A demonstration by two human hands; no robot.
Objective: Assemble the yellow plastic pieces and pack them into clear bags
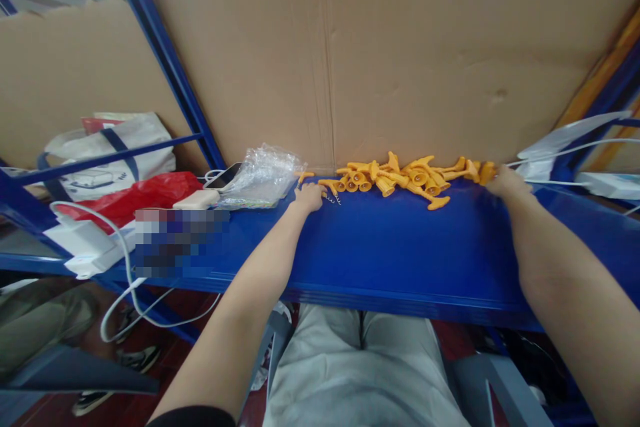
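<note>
A heap of several small orange plastic parts [400, 179] lies at the back of a blue shelf [380, 247], against a cardboard wall. My left hand [309, 197] reaches to the heap's left end, fingers curled by an orange piece and a small metal spring [334, 199]. My right hand [503, 180] rests at the heap's right end, fingers closed around an orange part [486, 172].
Clear plastic bags [263, 177], a phone, a white box [197, 200], a red bag [135, 197] and a white charger with cable [85, 247] lie at the left. White cables and bags [575, 147] sit at the right. Cardboard [400, 53] backs the shelf.
</note>
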